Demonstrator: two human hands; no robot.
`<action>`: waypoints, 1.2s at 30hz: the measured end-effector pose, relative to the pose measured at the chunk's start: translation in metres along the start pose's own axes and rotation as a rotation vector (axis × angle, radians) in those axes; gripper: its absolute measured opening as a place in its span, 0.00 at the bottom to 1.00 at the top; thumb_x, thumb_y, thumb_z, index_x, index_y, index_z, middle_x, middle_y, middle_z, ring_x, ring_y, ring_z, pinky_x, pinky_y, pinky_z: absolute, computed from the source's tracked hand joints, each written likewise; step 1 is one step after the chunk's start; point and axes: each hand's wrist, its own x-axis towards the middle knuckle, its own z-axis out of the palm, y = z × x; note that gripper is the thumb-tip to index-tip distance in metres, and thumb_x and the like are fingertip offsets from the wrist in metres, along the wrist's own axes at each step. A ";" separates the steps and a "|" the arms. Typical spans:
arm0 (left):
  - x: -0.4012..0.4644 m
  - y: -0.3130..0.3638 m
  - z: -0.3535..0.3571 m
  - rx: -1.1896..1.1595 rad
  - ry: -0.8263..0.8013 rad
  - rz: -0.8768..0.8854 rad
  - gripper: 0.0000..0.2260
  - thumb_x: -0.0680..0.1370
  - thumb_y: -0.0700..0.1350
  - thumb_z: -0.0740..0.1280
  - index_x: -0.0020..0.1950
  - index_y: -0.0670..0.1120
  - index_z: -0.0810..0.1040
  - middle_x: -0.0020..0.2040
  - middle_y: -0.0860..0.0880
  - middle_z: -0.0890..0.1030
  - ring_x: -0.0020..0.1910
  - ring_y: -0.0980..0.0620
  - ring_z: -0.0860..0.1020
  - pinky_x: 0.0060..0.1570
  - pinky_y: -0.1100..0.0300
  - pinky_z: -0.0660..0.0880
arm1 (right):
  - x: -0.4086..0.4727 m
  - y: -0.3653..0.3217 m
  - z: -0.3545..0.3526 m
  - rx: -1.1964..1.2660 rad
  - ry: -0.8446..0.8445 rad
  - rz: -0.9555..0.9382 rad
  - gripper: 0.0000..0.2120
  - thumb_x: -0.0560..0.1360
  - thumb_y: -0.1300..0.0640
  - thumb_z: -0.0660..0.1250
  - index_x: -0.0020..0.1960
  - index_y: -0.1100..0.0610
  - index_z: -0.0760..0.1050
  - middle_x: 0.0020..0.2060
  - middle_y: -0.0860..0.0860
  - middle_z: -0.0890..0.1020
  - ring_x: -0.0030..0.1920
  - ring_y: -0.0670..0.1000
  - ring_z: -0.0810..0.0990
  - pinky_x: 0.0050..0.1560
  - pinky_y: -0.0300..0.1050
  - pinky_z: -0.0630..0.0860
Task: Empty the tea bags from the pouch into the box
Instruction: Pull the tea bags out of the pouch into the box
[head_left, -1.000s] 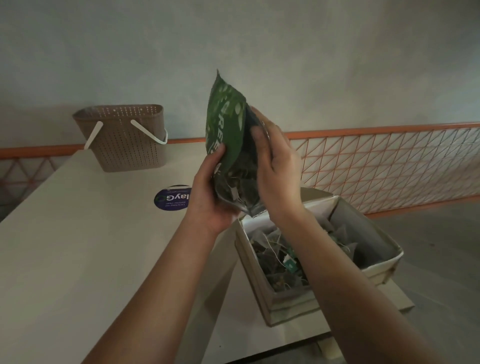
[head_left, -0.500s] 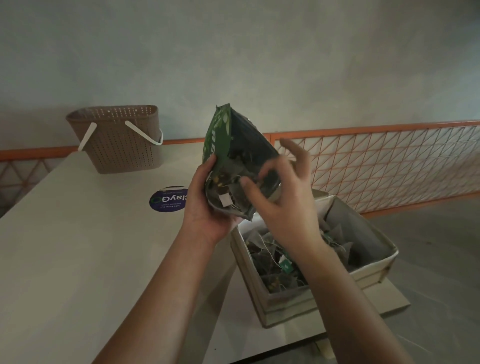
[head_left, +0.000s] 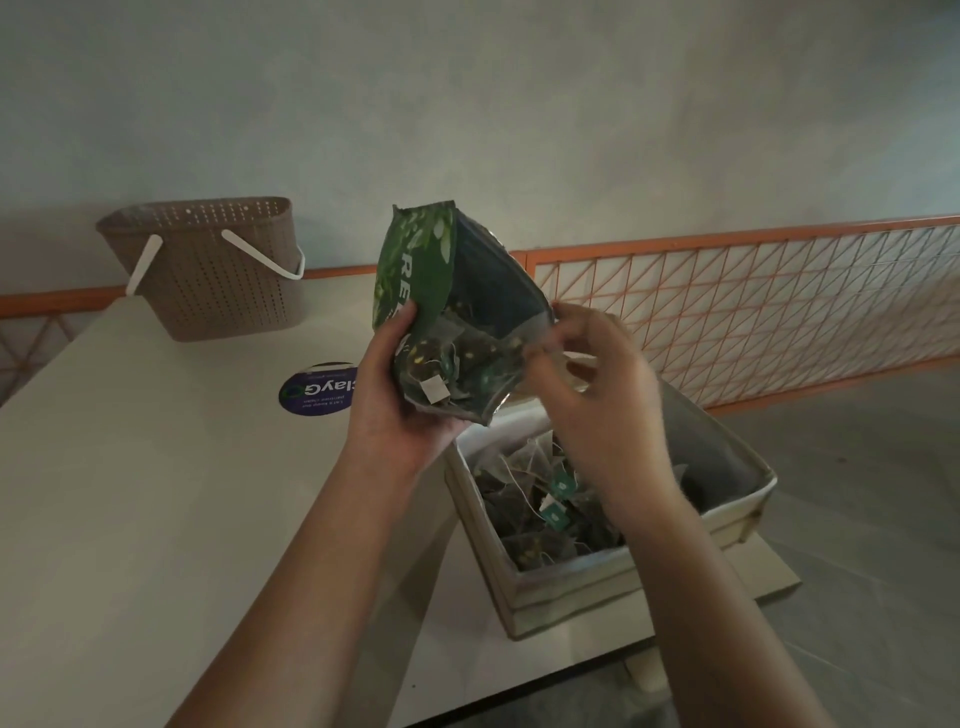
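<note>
**Pouch tipped over the box, some bags not yet out**

The green foil stand-up pouch (head_left: 421, 291) sits at the centre of the frame, upended, its open mouth facing down and toward the camera just above the near-left corner of the pale fabric-lined rectangular box (head_left: 737, 525) at lower right. The left hand (head_left: 400, 400) is wrapped around the pouch's lower left edge, thumb clamped on the printed face. The right hand (head_left: 597, 395) is at the pouch's right lip, thumb and fingers pinching the foil edge to pull the mouth wide; whether a tea bag is also caught in that pinch I cannot tell.

Risks, as I judge them:
- The mouth hangs over the box's rim rather than its middle, so a sudden shake could drop bags onto the cream tabletop (head_left: 130, 519).
- The pyramid mesh tea bags (head_left: 540, 499) trail strings and tags; these may snag together and either jam in the mouth or come out in one clump.
- The right forearm crosses over the box and could deflect falling bags.

Count: one pouch, one box, two hands. Bags in the box are a tangled heap, too many to count; two teal tags show. At least one white tag shows inside the pouch. One brown perforated plastic basket (head_left: 208, 275) at upper left, one round blue sticker (head_left: 317, 389) left of centre.
</note>
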 end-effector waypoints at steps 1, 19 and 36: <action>0.001 0.000 -0.001 -0.003 0.010 0.006 0.30 0.73 0.56 0.71 0.73 0.49 0.75 0.69 0.46 0.79 0.66 0.42 0.79 0.55 0.47 0.80 | -0.001 -0.002 -0.006 0.061 0.037 0.014 0.04 0.76 0.56 0.68 0.46 0.56 0.74 0.50 0.46 0.81 0.52 0.44 0.80 0.52 0.36 0.78; -0.007 -0.001 -0.001 0.005 -0.019 0.043 0.28 0.75 0.59 0.66 0.73 0.49 0.76 0.72 0.46 0.76 0.67 0.44 0.78 0.61 0.48 0.79 | -0.011 0.006 -0.004 -0.015 0.030 -0.045 0.05 0.71 0.53 0.73 0.46 0.47 0.79 0.55 0.40 0.70 0.61 0.44 0.70 0.61 0.47 0.72; -0.013 -0.007 0.000 -0.025 -0.034 0.076 0.29 0.74 0.58 0.65 0.73 0.48 0.75 0.72 0.45 0.76 0.68 0.44 0.77 0.65 0.47 0.74 | 0.009 0.001 0.039 -0.599 0.187 -0.163 0.03 0.72 0.52 0.71 0.44 0.50 0.82 0.51 0.51 0.78 0.51 0.55 0.76 0.44 0.49 0.75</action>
